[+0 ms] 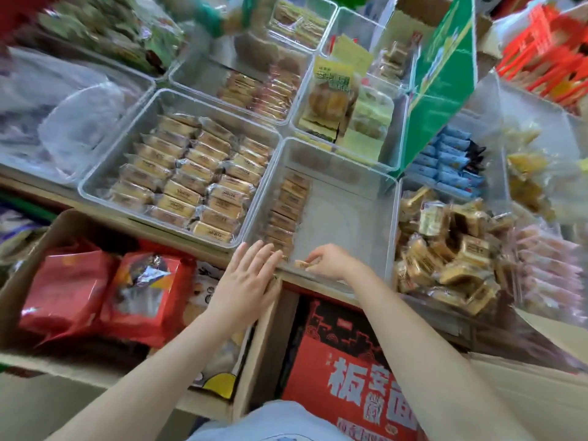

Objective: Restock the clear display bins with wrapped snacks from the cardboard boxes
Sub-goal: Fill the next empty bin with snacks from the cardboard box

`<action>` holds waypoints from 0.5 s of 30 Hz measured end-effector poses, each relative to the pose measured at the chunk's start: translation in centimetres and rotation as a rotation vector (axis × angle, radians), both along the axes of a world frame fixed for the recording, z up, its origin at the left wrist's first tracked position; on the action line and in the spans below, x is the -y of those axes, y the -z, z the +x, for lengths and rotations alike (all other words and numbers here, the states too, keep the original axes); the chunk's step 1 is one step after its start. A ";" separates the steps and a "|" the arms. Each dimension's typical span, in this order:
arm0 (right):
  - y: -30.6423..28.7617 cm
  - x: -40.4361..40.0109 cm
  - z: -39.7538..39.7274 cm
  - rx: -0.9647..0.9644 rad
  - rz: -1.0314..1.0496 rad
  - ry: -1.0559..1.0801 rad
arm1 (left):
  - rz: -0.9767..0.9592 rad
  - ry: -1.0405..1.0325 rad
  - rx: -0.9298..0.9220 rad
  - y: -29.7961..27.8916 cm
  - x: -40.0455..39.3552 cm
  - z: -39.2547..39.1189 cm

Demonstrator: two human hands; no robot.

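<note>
A clear display bin (378, 192) in front of me holds one row of wrapped snacks (288, 214) along its left wall; the rest of its floor is bare. My left hand (248, 278) lies flat, fingers straight, on the bin's near left corner, touching the row's front end. My right hand (331, 261) reaches over the near rim and pinches a small wrapped snack (301, 264) just inside the bin. An open cardboard box (35, 246) at lower left holds red bags (105, 291).
A bin full of wrapped cakes (191, 179) stands to the left. To the right a heap of brown wrapped snacks (445, 246) lies loose. A red printed carton (353, 370) sits below my arms. More clear bins and a green divider (442, 74) fill the back.
</note>
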State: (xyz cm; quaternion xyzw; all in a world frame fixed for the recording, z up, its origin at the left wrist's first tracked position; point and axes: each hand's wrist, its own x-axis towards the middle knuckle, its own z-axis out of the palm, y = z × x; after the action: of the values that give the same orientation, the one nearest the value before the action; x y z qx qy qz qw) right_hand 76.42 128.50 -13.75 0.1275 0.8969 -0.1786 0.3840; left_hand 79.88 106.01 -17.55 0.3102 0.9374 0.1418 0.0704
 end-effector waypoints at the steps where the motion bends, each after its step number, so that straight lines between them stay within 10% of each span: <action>1: 0.3 0.2 -0.3 0.008 -0.049 0.044 | -0.007 0.003 -0.007 0.2 0.0 0.0; 15: -4.1 -3.9 3.9 -0.240 -0.084 0.061 | 0.017 -0.109 0.098 -3.6 -1.8 2.3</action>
State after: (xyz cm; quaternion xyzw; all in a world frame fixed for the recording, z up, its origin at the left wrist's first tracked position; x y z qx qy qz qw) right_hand 80.34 132.38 -9.63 0.1162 0.9237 -0.2418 0.2735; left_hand 82.16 107.83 -13.93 0.2521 0.9471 0.1684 0.1057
